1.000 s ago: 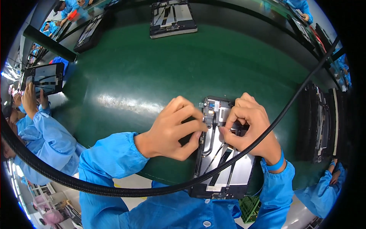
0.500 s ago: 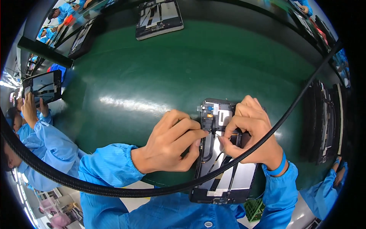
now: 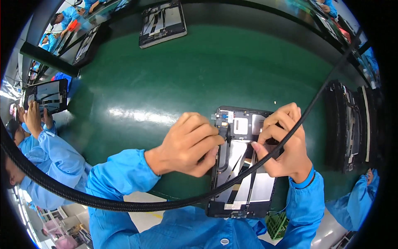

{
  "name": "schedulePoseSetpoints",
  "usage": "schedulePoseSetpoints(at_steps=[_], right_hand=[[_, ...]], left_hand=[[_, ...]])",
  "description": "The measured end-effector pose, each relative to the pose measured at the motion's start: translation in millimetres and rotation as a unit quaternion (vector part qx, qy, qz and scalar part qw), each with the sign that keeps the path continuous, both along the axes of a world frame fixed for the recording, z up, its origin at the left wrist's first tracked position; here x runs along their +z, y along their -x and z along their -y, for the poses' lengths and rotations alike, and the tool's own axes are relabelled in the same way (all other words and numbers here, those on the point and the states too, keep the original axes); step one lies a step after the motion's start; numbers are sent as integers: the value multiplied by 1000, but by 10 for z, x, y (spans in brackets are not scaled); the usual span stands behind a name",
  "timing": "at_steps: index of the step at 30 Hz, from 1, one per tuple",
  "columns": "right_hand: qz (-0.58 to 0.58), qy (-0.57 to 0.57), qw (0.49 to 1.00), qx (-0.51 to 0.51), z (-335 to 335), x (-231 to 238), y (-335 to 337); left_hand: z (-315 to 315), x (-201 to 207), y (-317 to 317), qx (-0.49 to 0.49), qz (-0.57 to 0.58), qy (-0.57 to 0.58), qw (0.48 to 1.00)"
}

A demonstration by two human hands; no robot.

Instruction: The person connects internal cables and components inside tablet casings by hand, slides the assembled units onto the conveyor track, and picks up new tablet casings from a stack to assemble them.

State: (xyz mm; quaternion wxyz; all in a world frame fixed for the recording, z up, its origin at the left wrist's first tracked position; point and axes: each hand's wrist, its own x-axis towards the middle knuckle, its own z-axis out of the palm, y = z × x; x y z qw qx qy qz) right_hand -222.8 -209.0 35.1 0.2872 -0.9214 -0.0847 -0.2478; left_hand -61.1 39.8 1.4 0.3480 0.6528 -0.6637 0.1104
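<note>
An opened tablet (image 3: 232,197), its inner metal plates, black strips and ribbon cables exposed, lies in front of me at the near edge of the green mat. My left hand (image 3: 186,145) is closed at its left edge, fingertips on the black upper-left part; the thumb tip is partly hidden. Over the tablet's right side, my right hand (image 3: 286,143) has thumb and forefinger brought together in a pinch. Whatever sits between those fingertips is too small to make out. Near the top of the tablet show a white square label (image 3: 240,125) and small connectors.
A black braided cable (image 3: 166,206) arcs across the view in front of my forearms. Another opened tablet (image 3: 163,25) lies at the back of the green mat (image 3: 174,74). Dark tablets (image 3: 352,128) are stacked at right. A co-worker at left holds a tablet (image 3: 47,97).
My right hand has shifted right, away from the tablet's middle, uncovering more of its inner parts. My left hand has moved slightly upward, still at the left edge. The view has turned slightly.
</note>
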Motion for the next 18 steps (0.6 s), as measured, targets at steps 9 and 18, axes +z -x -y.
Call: schedulePoseSetpoints(at_steps=[9,18], right_hand=[[-65,-32,996,-51,187,107,102],[-225,-244,942,-44,336,108,184]], left_hand=[[354,134,-148,-141,45,-28,989],[467,284,209,-237,-25,-106,965]])
